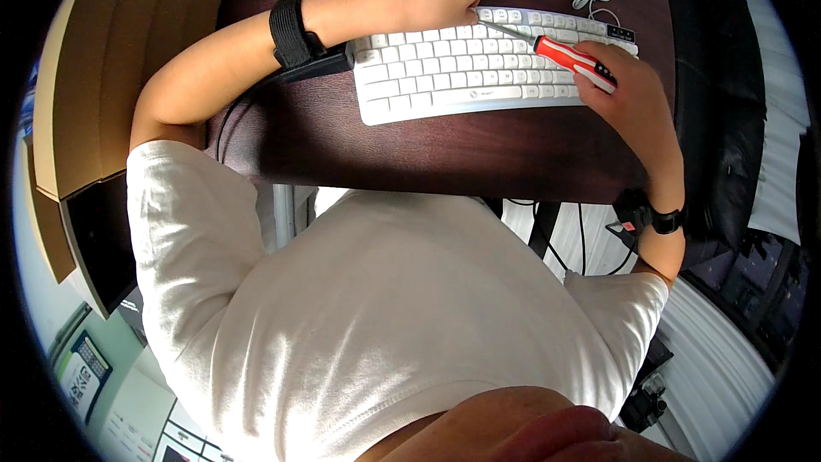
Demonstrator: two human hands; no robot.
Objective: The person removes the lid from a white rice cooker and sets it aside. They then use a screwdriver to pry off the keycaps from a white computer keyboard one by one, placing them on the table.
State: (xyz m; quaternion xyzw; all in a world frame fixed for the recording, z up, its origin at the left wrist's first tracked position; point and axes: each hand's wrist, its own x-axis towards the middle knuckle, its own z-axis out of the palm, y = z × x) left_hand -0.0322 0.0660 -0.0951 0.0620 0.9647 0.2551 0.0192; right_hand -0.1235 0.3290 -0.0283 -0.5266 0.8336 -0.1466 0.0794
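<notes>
Dark reddish-brown tabletop point(513, 162), upper centre, glossy where light strikes its left part. Right: black padded upholstery point(723, 111); lower right, white pleated fabric point(740, 376). Pale floor point(518, 221), below the table edge. Lower left: light-green wall point(120, 338) and white drawers point(184, 436).

White T-shirt point(385, 291), black wrist straps point(293, 32)

screwdriver point(552, 47): plastic handle point(564, 55), metal shaft point(510, 31) | keyboard point(453, 66): smooth plastic | tabletop point(445, 150): wood-look, slight sheen
</notes>
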